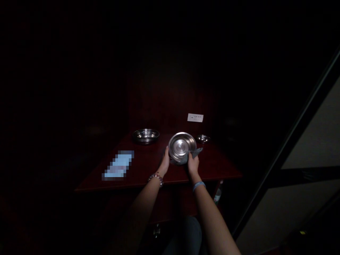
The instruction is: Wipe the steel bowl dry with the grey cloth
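A shiny metal bowl (181, 144) is held up above the dark red tabletop (154, 170), its inside tilted toward me. My left hand (164, 162) grips the bowl's left edge, the thumb near the rim. On the lower right side, my right hand (193, 163) presses a grey cloth (196, 152) against the rim, with part of the cloth lying along the bowl's lower edge. The fingers beneath the bowl are hidden.
Several stacked metal bowls (146, 135) stand at the back left. A small metal bowl (203, 138) sits at the back right, below a white wall socket (195, 117). A blurred light blue item (120, 165) lies at left. Below the tabletop is a bottle (218, 194).
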The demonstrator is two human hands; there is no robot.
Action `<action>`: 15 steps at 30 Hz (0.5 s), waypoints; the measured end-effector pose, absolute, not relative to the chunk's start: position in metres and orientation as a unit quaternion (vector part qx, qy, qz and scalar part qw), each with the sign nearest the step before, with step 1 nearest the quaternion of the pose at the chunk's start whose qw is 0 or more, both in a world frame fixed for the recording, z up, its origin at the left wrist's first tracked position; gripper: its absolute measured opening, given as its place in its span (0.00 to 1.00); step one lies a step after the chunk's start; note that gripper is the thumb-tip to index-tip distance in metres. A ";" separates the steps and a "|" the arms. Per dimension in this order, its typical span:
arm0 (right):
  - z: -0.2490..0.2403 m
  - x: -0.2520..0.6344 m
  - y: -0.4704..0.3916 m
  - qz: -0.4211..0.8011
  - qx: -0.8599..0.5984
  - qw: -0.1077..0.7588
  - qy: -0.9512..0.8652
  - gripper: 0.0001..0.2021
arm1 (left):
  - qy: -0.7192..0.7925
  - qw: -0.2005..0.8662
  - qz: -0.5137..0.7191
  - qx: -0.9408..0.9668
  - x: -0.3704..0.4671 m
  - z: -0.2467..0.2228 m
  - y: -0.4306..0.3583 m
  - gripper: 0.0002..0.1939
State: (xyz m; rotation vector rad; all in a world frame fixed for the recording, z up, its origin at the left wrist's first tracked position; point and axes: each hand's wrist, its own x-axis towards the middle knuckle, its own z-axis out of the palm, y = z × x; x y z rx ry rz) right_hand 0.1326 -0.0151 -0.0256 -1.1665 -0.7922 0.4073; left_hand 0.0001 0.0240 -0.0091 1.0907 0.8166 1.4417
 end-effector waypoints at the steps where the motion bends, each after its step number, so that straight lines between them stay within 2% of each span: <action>1: -0.026 0.133 -0.015 0.185 -0.534 0.742 -0.359 0.17 | 0.344 0.552 0.606 0.458 0.000 -0.008 0.023 0.29; 15: -0.025 0.133 -0.015 0.185 -0.536 0.745 -0.351 0.15 | 0.344 0.551 0.621 0.438 -0.002 -0.009 0.022 0.25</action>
